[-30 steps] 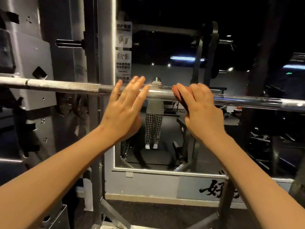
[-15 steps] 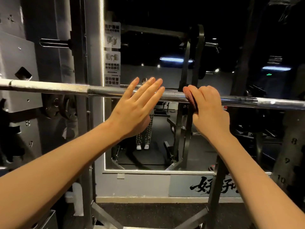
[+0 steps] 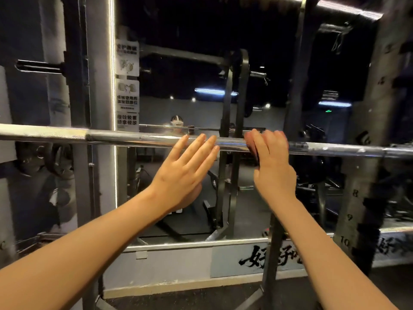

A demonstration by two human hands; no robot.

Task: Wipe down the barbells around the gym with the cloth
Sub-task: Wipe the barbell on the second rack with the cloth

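Chrome barbell (image 3: 134, 138) racked level across the head view, in front of a wall mirror (image 3: 178, 63). Reddish cloth (image 3: 252, 145) draped over the barbell right of its middle, clamped there by the right hand (image 3: 271, 168), fingers curled over the top of the shaft. Left hand (image 3: 182, 173) flat and spread just left of the cloth, straight fingertips touching the barbell, gripping nothing. Numbered rack upright (image 3: 357, 198) below the barbell's right stretch.

Wiping stroke under way, by the look of it. To do it well: keep the cloth closed round the whole shaft, press firmly, slide in one long pass toward the right end, and twist a little over the knurling where grime likely sits. Steady the barbell with the flat left hand against rolling.

Against half a second ago: both hands further right along the barbell, with the knurled left section further off. Left fingertips lower, on the shaft rather than above it.
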